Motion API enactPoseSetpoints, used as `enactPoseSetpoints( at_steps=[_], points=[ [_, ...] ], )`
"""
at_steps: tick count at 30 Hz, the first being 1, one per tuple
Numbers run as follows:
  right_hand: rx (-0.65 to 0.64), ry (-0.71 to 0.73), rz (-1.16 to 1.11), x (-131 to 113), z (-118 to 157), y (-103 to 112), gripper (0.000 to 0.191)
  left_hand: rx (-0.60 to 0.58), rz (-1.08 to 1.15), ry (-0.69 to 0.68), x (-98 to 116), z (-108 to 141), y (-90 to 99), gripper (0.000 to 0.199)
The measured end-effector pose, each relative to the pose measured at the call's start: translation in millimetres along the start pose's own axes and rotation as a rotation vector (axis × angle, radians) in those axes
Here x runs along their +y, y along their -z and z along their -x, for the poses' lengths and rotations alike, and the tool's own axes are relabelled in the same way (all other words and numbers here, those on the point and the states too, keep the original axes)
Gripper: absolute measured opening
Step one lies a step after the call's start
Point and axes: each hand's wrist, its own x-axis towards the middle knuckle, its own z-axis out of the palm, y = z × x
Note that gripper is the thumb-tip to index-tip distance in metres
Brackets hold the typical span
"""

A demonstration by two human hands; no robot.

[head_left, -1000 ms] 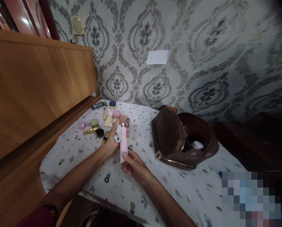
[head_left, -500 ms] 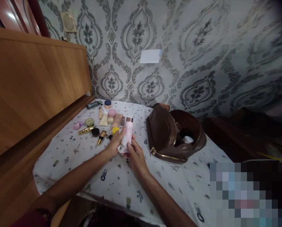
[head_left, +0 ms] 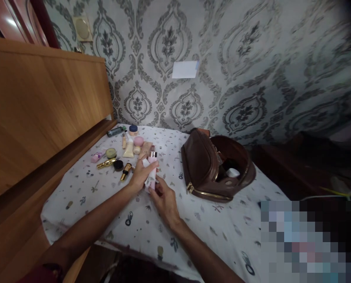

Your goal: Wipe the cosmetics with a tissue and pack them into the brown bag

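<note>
A pale pink cosmetic bottle [head_left: 152, 171] with a shiny metallic cap is held upright over the table, tilted slightly. My left hand [head_left: 138, 175] is closed around its side, thumb across the front, with a crumpled white tissue or wipe [head_left: 149, 181] pressed against the bottle. Low down, the fingers of my right hand [head_left: 165, 201] pinch the bottle's bottom end. Just beyond my left hand lie a beige tube [head_left: 146, 148], a cream tube [head_left: 128, 149] and a pink round container [head_left: 138, 140]. A black and gold tube [head_left: 126, 172] rests left of my left hand.
On the right stands an open brown leather bag [head_left: 200, 165], a white item [head_left: 232, 172] inside. Leftward lie a gold tube [head_left: 106, 163], a black jar [head_left: 118, 165], a green round jar [head_left: 111, 153], a dark bottle [head_left: 116, 131] and a blue-lidded jar [head_left: 133, 130]. A wooden cabinet [head_left: 48, 106] borders the table.
Both hands and the pink bottle have shifted slightly left and down. My left thumb now lies across the bottle's front, and my right hand has slid to its bottom end.
</note>
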Motion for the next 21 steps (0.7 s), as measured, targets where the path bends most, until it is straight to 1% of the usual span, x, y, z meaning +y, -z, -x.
enactPoseSetpoints(
  at_steps=[3, 6, 8, 10, 11, 13, 14, 15, 16, 18, 20, 21],
  points=[
    [0.079, -0.032, -0.098, 1, -6, 0, 0.04, -0.061, -0.092, 0.036, -4, 4, -2.8, 0.053],
    [0.135, -0.041, -0.227, -4, -10, 2, 0.046, -0.09, -0.123, 0.077, -7, 6, -4.1, 0.049],
    [0.096, -0.051, -0.265, -11, -11, 5, 0.051, -0.071, -0.1, 0.1, -6, 5, -2.2, 0.044],
    [0.039, -0.058, -0.253, -16, -11, 10, 0.047, -0.056, -0.081, 0.118, -3, 2, 1.1, 0.041],
    [0.042, -0.05, -0.236, -17, -11, 12, 0.043, -0.058, -0.071, 0.128, 0, 1, 2.6, 0.04],
    [0.13, -0.021, -0.194, -18, -13, 18, 0.04, -0.087, -0.054, 0.158, 5, 1, 3.9, 0.038],
    [0.181, -0.004, -0.179, -18, -15, 21, 0.039, -0.115, -0.049, 0.18, 7, 2, 3.2, 0.039],
    [0.203, 0.008, -0.176, -18, -16, 23, 0.038, -0.149, -0.048, 0.207, 9, 4, 1.6, 0.04],
    [0.185, 0.011, -0.191, -18, -18, 24, 0.037, -0.185, -0.05, 0.238, 11, 7, -0.8, 0.042],
    [0.071, -0.014, -0.275, -18, -20, 23, 0.037, -0.245, -0.057, 0.292, 14, 17, -7.0, 0.046],
    [-0.025, -0.063, -0.38, -21, -20, 21, 0.04, -0.28, -0.061, 0.324, 18, 28, -13.1, 0.05],
    [-0.04, -0.089, -0.419, -23, -19, 19, 0.042, -0.282, -0.06, 0.329, 20, 34, -15.6, 0.053]
  ],
)
